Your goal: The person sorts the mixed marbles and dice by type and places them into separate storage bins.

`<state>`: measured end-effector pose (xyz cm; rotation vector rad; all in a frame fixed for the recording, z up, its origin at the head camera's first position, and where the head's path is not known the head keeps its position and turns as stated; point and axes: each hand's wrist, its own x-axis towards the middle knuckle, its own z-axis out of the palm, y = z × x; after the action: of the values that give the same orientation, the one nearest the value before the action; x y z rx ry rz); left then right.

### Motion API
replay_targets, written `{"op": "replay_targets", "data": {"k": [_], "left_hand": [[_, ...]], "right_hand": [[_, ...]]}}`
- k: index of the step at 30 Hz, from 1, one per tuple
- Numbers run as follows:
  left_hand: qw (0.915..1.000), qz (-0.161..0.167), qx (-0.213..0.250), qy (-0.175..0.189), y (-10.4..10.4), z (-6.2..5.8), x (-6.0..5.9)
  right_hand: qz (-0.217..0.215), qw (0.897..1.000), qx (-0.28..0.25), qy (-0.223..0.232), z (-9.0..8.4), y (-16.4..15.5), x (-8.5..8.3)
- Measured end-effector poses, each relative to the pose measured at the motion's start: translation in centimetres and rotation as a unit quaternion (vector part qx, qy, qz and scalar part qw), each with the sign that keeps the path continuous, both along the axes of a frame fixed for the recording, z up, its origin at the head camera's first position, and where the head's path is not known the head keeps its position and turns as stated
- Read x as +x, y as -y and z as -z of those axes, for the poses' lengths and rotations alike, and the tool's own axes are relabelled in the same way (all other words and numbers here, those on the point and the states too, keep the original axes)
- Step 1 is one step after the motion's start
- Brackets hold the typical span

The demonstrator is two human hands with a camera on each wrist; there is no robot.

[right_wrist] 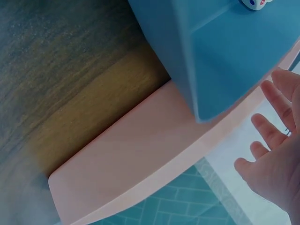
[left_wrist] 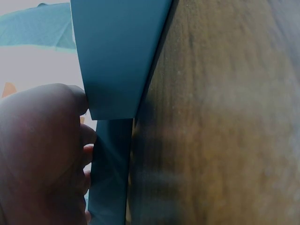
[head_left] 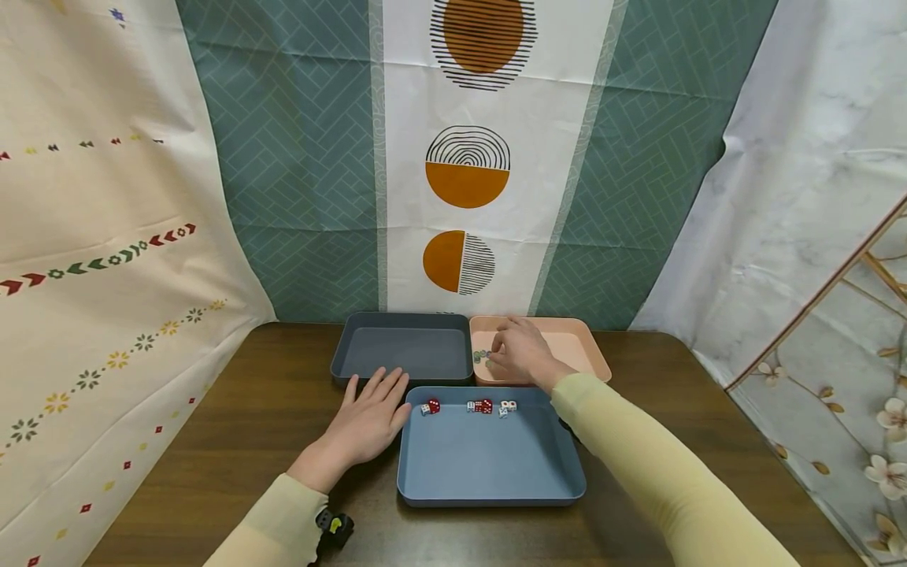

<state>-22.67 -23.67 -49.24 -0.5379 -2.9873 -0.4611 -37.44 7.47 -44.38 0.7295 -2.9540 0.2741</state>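
My left hand (head_left: 368, 421) flat, fingers straight on dark grained wooden table (head_left: 234, 425), beside smooth blue tray (head_left: 489, 492), my right hand (head_left: 520, 350) loosely curled over green dice (head_left: 482, 356) in pink tray (head_left: 591, 354), grasp unclear.

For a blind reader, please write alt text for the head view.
A right hand reaches into a pink tray beside small green dice; the left hand lies flat on a brown wooden table. Red and white dice sit in a blue tray.
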Motion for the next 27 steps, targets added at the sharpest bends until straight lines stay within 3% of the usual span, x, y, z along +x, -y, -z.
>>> {"op": "replay_targets", "data": {"k": [6,13,27], "left_hand": [[1.0000,0.003,0.004,0.005,0.1,0.8,-0.4],[0.9999,0.004,0.003,0.015,-0.2,-0.1,-0.1],[0.9999,0.001,0.001,0.015,-0.1,-0.5,0.0]], "right_hand": [[-0.010,1.000,0.007,-0.015,-0.3,-0.9,0.3],[-0.036,0.999,-0.012,-0.029,-0.9,-2.1,0.9],[-0.068,0.997,-0.014,-0.025,-1.0,-4.8,2.8]]}}
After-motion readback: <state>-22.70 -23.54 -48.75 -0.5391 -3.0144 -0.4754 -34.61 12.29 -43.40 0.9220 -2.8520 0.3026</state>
